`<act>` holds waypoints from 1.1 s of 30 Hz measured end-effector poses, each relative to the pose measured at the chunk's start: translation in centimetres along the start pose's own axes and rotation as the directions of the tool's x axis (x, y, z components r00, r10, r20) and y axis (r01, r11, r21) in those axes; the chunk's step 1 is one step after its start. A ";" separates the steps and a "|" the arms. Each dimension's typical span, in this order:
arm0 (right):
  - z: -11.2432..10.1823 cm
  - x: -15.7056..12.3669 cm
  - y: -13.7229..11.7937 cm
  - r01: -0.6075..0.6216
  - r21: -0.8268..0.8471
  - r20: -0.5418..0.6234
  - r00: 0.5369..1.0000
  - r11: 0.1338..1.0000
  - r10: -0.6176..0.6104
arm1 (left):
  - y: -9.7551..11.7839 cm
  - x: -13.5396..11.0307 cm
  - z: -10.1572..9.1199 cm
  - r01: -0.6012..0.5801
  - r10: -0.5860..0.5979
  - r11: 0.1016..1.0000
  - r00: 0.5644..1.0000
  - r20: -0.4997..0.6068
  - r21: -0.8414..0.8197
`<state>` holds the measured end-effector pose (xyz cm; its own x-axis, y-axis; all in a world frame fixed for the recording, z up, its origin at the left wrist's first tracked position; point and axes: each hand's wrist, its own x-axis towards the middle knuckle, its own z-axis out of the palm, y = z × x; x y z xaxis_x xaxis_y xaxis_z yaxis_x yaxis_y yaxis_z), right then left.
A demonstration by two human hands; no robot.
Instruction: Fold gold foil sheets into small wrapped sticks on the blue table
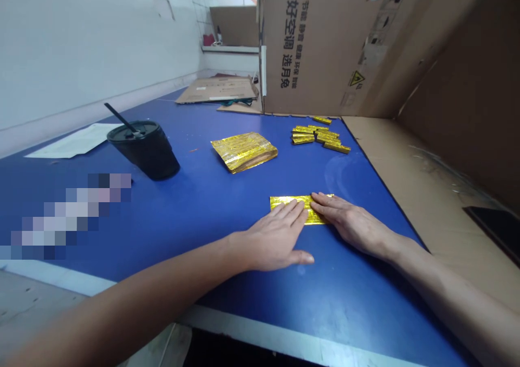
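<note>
Together, both hands (280,237) (349,220) press flat the gold foil strip (289,201).

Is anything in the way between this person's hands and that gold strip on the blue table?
Nothing visible is. The left hand and right hand both lie flat, fingers directly on the gold foil strip. The black cup, stack of foil sheets and pile of folded strips sit farther back, apart from it.

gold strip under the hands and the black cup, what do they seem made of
The gold strip looks like thin metallic foil or foil-faced paper: mirror-bright, with crinkled glints. The black cup is probably plastic: matte, with a smooth wall and only dull highlights.
</note>
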<state>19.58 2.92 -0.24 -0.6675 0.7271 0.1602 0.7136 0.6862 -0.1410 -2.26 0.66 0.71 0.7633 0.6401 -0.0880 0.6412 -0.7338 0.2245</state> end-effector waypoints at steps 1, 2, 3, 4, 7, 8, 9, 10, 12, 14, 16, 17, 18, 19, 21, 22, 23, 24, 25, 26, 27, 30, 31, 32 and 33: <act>0.0 0.0 0.1 0.003 0.000 0.003 1.000 1.000 -0.003 | 0.2 -0.1 0.1 0.009 -0.009 1.000 1.000 0.006 -0.014; 0.0 0.1 0.2 0.007 0.001 0.005 1.000 1.000 -0.007 | 0.3 -0.1 0.2 0.017 -0.017 1.000 1.000 0.008 -0.024; 0.0 0.2 0.4 0.011 0.002 0.004 1.000 1.000 -0.011 | 0.5 -0.2 0.3 0.023 -0.023 0.999 1.000 0.007 -0.032; 0.0 0.2 0.5 0.012 0.002 0.002 1.000 1.000 -0.012 | 0.6 -0.3 0.3 0.027 -0.026 0.999 1.000 0.008 -0.040; -0.1 0.3 0.9 -0.008 -0.005 0.002 1.000 1.000 0.008 | 0.9 -0.6 0.2 0.012 -0.011 0.997 1.000 0.026 -0.077; -0.2 0.3 1.1 -0.021 -0.006 0.000 1.000 1.000 0.021 | 0.9 -0.7 0.0 0.002 0.001 0.996 0.999 0.035 -0.094; -0.2 0.3 1.2 -0.034 -0.005 -0.001 0.999 0.999 0.034 | 0.9 -0.7 -0.2 -0.008 0.013 0.994 0.999 0.043 -0.112; -0.2 0.3 1.4 -0.048 -0.001 -0.001 0.999 0.999 0.048 | 0.9 -0.8 -0.3 -0.018 0.025 0.992 0.999 0.047 -0.128; -0.1 0.3 1.8 -0.081 0.008 0.000 0.997 0.997 0.081 | 0.9 -0.9 -0.6 -0.035 0.042 0.989 0.998 0.041 -0.147; 0.1 0.3 2.1 -0.121 0.010 0.006 0.993 0.993 0.121 | 0.9 -0.9 -0.7 -0.050 0.054 0.988 0.998 0.026 -0.144; 0.2 0.3 2.1 -0.165 -0.003 0.005 0.986 0.986 0.165 | 1.0 -0.9 -0.6 -0.064 0.069 0.989 0.997 0.030 -0.132; 0.1 0.3 2.0 -0.187 -0.017 -0.013 0.982 0.982 0.186 | 1.0 -0.8 -0.4 -0.067 0.073 0.989 0.997 0.038 -0.128; 0.0 0.4 1.6 -0.205 -0.033 -0.043 0.978 0.978 0.204 | 1.1 -0.8 -0.3 -0.068 0.075 0.990 0.996 0.047 -0.126; -0.2 0.4 1.1 -0.220 -0.047 -0.082 0.973 0.974 0.216 | 1.2 -0.7 -0.1 -0.066 0.073 0.990 0.996 0.053 -0.125; -0.6 0.4 -0.6 -0.197 -0.060 -0.141 0.972 0.979 0.187 | 1.4 -0.7 0.1 -0.054 0.060 0.991 0.997 0.048 -0.120; -0.8 0.3 -1.6 -0.161 -0.047 -0.137 0.979 0.986 0.153 | 1.6 -0.6 0.2 -0.055 0.060 0.992 0.997 0.041 -0.117; -0.9 0.3 -2.7 -0.111 -0.024 -0.090 0.990 0.994 0.108 | 1.7 -0.6 0.2 -0.062 0.067 0.992 0.997 0.035 -0.114; -0.9 0.2 -3.7 -0.047 0.015 -0.031 0.998 0.999 0.048 | 1.8 -0.5 0.3 -0.069 0.073 0.991 0.997 0.032 -0.113; -0.9 0.1 -4.6 0.023 0.061 0.021 0.999 0.998 -0.024 | 1.8 -0.5 0.3 -0.071 0.075 0.991 0.997 0.031 -0.114; -0.8 0.1 -5.3 0.067 0.098 0.085 0.994 0.993 -0.076 | 1.9 -0.5 0.3 -0.070 0.074 0.991 0.997 0.033 -0.116; -0.6 0.0 -5.7 0.068 0.125 0.113 0.990 0.990 -0.082 | 1.9 -0.4 0.3 -0.069 0.074 0.991 0.997 0.037 -0.118; -0.1 0.1 -5.4 -0.016 0.136 0.176 0.984 0.991 -0.008 | 1.9 -0.4 0.4 -0.072 0.076 0.992 0.997 0.030 -0.106; 0.0 0.1 -4.9 -0.055 0.120 0.183 0.983 0.991 0.032 | 1.9 -0.4 0.4 -0.075 0.078 0.992 0.997 0.022 -0.099; 0.1 0.2 -4.4 -0.088 0.099 0.183 0.981 0.991 0.069 | 1.9 -0.4 0.5 -0.074 0.076 0.993 0.997 0.015 -0.094; 0.2 0.3 -3.8 -0.114 0.074 0.179 0.979 0.991 0.100 | 1.8 -0.5 0.5 -0.067 0.069 0.993 0.998 0.011 -0.092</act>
<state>16.64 0.52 0.17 -0.6203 0.7837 -0.0321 0.7677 0.5982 -0.2299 -1.42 -1.12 0.66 0.8064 0.5855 -0.0829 0.5782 -0.7512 0.3183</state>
